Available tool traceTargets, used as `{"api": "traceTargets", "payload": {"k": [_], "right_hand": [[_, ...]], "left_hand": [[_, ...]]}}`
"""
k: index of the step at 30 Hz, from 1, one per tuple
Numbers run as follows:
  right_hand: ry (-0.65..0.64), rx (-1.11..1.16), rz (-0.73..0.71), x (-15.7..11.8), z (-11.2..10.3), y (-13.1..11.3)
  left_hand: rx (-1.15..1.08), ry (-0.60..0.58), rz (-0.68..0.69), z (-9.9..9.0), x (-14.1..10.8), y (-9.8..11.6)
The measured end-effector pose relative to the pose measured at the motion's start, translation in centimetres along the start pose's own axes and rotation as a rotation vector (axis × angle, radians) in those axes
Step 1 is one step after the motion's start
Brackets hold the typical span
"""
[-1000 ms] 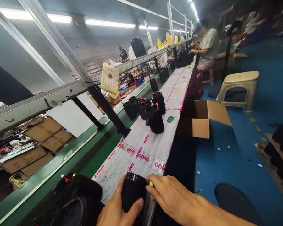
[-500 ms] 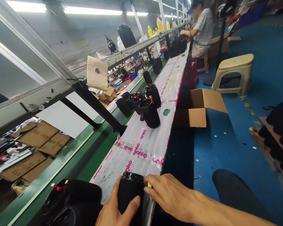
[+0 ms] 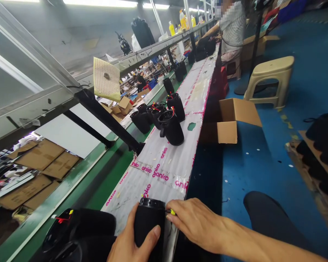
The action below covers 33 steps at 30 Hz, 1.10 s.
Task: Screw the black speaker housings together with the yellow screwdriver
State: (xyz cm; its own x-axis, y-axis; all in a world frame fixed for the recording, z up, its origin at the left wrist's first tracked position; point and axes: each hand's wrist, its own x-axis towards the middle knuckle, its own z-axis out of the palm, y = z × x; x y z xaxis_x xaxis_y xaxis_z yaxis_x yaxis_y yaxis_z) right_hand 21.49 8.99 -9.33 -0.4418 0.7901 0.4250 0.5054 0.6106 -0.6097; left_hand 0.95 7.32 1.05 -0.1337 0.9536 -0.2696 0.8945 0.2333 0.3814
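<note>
A black cylindrical speaker housing [image 3: 149,223] stands upright at the near end of the bench, its open rim facing up. My left hand [image 3: 135,236] is wrapped around it, thumb across the front. At the right side of the rim, my right hand [image 3: 192,222] pinches a small piece with a yellow end [image 3: 172,211]; the rest of that piece is hidden by the fingers. To the left lie more black housings [image 3: 91,222], one with red wires and small white and yellow connectors [image 3: 62,219] sticking out.
Farther along the bench [image 3: 160,160], wrapped in pink-printed plastic, stand several black housings [image 3: 172,131] with wires. A slanted black post [image 3: 109,120] rises at left. An open carton [image 3: 226,131] and a beige stool [image 3: 273,74] are on the right. A co-worker [image 3: 232,29] sits at the far end.
The view has shifted slightly, so the bench and housings sit a little higher and farther left. Both my hands keep the same hold. The co-worker's arm now reaches farther over the bench.
</note>
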Motion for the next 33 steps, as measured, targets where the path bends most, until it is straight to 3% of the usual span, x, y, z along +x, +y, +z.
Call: {"api": "traceTargets", "payload": {"k": [10, 17, 20, 23, 26, 30, 33], "right_hand": [[0.061, -0.135, -0.047, 0.1, 0.2, -0.4], [0.045, -0.269, -0.073, 0.4, -0.2, -0.6], [-0.026, -0.301, -0.044, 1.1, -0.7, -0.9], [-0.114, -0.274, -0.012, 2.1, -1.6, -1.3], [-0.174, -0.205, 0.007, 3.0, -2.3, -1.4], [-0.152, -0.156, -0.005, 3.3, -2.3, -0.9], [-0.105, -0.076, -0.031, 2.8, -2.2, -0.4]], "left_hand": [[0.039, 0.013, -0.002, -0.1, -0.2, 0.5], [0.148, -0.118, -0.041, -0.6, 0.7, 0.3], [0.084, -0.051, -0.017, -0.4, 0.7, 0.0], [0.038, -0.008, 0.008, -0.2, 0.4, 0.0], [0.049, -0.036, 0.005, -0.5, 0.4, 0.1], [0.099, -0.083, -0.005, -0.7, 0.8, -0.2], [0.084, -0.019, 0.022, -0.2, 1.1, -0.8]]}}
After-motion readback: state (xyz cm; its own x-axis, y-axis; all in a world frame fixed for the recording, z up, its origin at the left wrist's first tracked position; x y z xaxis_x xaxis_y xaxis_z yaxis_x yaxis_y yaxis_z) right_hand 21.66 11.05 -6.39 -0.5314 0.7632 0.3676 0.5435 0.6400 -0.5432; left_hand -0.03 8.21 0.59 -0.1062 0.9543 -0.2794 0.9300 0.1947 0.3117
